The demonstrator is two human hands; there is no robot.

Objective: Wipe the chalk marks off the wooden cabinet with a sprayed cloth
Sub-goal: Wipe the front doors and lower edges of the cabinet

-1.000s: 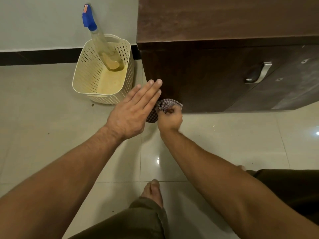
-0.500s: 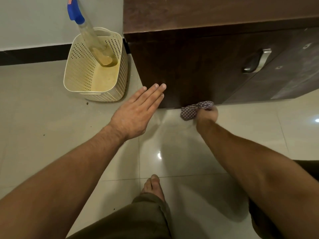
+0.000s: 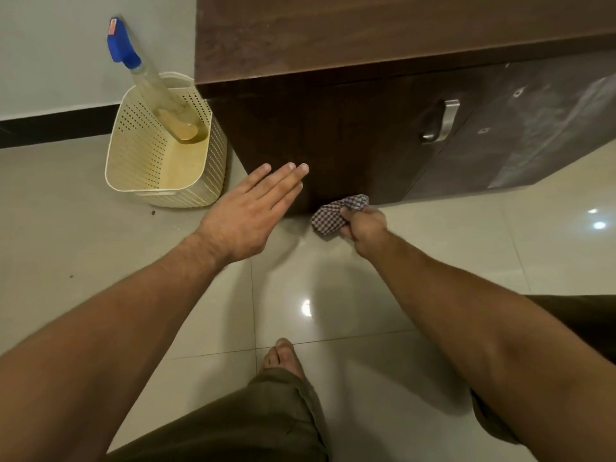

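Note:
A dark wooden cabinet (image 3: 350, 135) stands on the tiled floor, with pale smeared chalk marks (image 3: 546, 128) on its right door. My right hand (image 3: 365, 225) is shut on a bunched checked cloth (image 3: 336, 211), held at the cabinet's bottom edge just above the floor. My left hand (image 3: 253, 211) is flat with its fingers straight, its fingertips against the lower front of the cabinet. A spray bottle (image 3: 150, 81) with a blue nozzle leans in a cream perforated basket (image 3: 140, 155) to the left of the cabinet.
A metal handle (image 3: 443, 123) sits on the cabinet door, right of the cloth. Glossy beige floor tiles (image 3: 333, 295) stretch in front of me. My bent knees in olive trousers (image 3: 253, 421) and a bare foot (image 3: 283, 355) fill the bottom.
My right hand swept the cloth along the cabinet's bottom edge to the right and then partway back left. My left hand stayed braced against the cabinet.

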